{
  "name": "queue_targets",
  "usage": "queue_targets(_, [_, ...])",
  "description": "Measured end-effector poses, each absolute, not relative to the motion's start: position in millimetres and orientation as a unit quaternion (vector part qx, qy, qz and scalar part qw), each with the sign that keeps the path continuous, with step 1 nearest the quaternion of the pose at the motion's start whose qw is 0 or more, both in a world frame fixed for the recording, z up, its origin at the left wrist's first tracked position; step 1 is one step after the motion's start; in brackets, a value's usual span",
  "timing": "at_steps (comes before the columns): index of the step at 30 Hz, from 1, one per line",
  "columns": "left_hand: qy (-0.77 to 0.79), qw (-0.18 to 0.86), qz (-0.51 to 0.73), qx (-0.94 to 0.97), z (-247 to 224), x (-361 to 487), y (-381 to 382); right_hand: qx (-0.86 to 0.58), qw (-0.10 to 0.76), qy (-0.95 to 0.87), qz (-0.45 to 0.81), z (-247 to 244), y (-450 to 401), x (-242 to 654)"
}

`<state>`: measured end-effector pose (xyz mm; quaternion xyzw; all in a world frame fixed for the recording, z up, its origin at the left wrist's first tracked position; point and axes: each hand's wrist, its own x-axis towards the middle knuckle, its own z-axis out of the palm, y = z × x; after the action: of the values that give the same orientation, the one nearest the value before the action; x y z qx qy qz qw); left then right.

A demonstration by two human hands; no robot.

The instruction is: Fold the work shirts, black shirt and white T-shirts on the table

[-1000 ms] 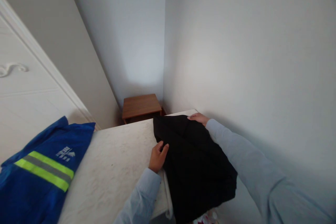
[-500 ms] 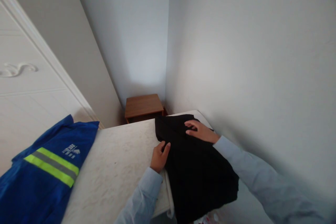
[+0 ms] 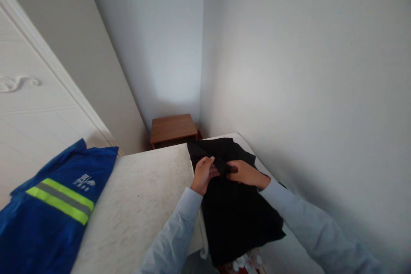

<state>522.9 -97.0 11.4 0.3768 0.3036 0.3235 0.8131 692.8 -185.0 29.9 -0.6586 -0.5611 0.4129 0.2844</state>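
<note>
A black garment [image 3: 240, 218] lies over the right end of a white padded surface, its lower part hanging past the front edge. My left hand [image 3: 204, 174] is closed on a raised fold of the black cloth, thumb on top. Just to its right, my right hand [image 3: 244, 174] pinches the same cloth, fingers bent into it. Between the two hands the fabric is bunched up. A blue garment [image 3: 48, 222] with a yellow-green and grey stripe and a white print lies at the left.
The white padded surface [image 3: 138, 201] has faint stains. Behind it stands a small brown wooden table [image 3: 174, 127] in the corner. A pale wall [image 3: 305, 72] rises close on the right. Clear and white items [image 3: 242, 263] show low down, below the black cloth.
My left hand has moved up and right from the garment's left edge onto its upper part. My right hand has lowered slightly and its fingers have closed on the cloth, which is now lifted.
</note>
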Motion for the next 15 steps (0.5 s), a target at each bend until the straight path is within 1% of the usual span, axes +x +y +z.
queue_targets(2, [0.291, 0.822, 0.329, 0.363, 13.2, 527.3, -98.1, -0.625, 0.265, -0.551, 0.486, 44.5, -168.7, 722.7])
queue_targets(3, [0.288, 0.824, 0.33, 0.36, 14.9, 531.3, -97.7, -0.638, 0.292, -0.526, 0.48, 51.5, -161.4, 737.5])
queue_targets(4, [0.285, 0.825, 0.332, 0.357, 16.9, 536.8, -96.6, -0.671, 0.344, -0.489, 0.439, 57.4, -155.2, 751.1])
queue_targets(6, [0.28, 0.822, 0.348, 0.353, 21.1, 552.4, -93.3, -0.74, 0.455, -0.398, 0.294, 64.8, -147.5, 772.3])
queue_targets(8, [0.295, 0.801, 0.373, 0.363, 22.9, 570.7, -90.7, -0.769, 0.519, -0.335, 0.166, 65.3, -147.8, 783.4])
queue_targets(9, [0.307, 0.783, 0.385, 0.38, 22.1, 579.1, -90.3, -0.768, 0.53, -0.333, 0.135, 63.0, -150.8, 785.3])
queue_targets(11, [0.317, 0.745, 0.393, 0.436, 16.8, 590.5, -92.3, -0.752, 0.526, -0.377, 0.128, 54.5, -160.3, 783.3])
queue_targets(13, [0.294, 0.712, 0.381, 0.512, 8.2, 591.6, -97.7, -0.724, 0.5, -0.45, 0.154, 43.8, -169.2, 777.1])
queue_targets(15, [0.259, 0.665, 0.371, 0.595, -0.7, 581.7, -104.7, -0.706, 0.456, -0.513, 0.174, 34.1, -171.4, 771.8])
